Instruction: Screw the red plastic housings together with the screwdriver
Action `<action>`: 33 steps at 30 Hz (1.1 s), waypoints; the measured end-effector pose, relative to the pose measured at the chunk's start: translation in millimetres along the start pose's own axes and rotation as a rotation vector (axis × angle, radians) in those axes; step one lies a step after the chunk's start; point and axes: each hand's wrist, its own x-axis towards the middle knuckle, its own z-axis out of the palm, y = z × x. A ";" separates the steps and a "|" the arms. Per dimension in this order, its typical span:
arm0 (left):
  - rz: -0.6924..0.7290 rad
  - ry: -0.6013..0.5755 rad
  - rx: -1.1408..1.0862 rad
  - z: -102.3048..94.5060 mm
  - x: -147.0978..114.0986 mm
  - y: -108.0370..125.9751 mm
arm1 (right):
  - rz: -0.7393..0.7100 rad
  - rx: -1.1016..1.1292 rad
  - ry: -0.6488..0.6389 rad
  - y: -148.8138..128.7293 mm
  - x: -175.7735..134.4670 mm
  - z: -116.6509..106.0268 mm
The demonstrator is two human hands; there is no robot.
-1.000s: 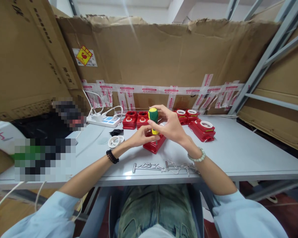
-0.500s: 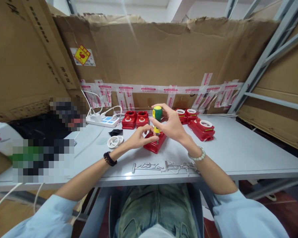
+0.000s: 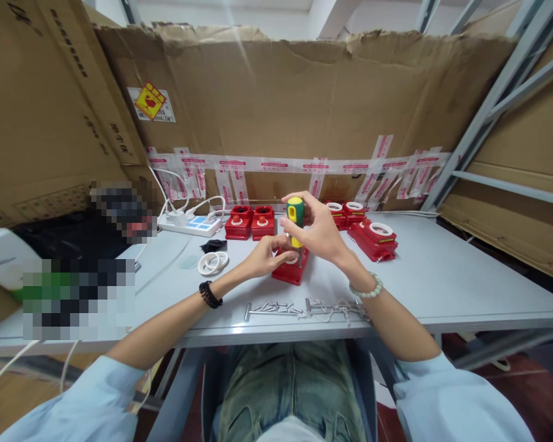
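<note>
My right hand is closed around the green and yellow handle of a screwdriver, held upright with its shank pointing down. Below the handle, the shank meets the near right part of a small red housing on the table. My left hand grips the housing from the left, its thumb and fingers close to the shank. Part of the housing's top is hidden behind my hands. Nearer the table edge lie several loose screws and metal T-shaped bars, some with white string.
Two red housings stand at the back left, beside a white power strip. White rings and a black piece lie left of my left hand. More red housings with white rings sit to the right. Cardboard walls the back.
The red housing has turned and shifted slightly right under my hands. The screwdriver has moved a little to the right, and my left hand has followed.
</note>
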 end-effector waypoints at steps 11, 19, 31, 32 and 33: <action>0.051 -0.041 0.170 2.1 -1.9 5.8 | 0.049 0.008 -0.011 7.9 -0.1 -8.2; 0.049 -0.025 0.193 4.6 4.4 12.4 | 0.059 0.011 -0.028 6.5 -0.1 -9.3; 0.054 0.069 0.147 14.4 13.9 9.3 | 0.043 0.003 -0.015 3.0 -2.2 -17.7; 0.075 0.066 0.168 13.6 13.4 10.6 | 0.047 0.005 -0.010 2.4 -2.1 -18.4; 0.097 0.053 0.185 12.4 12.7 12.4 | 0.055 0.007 -0.005 1.8 -1.9 -19.1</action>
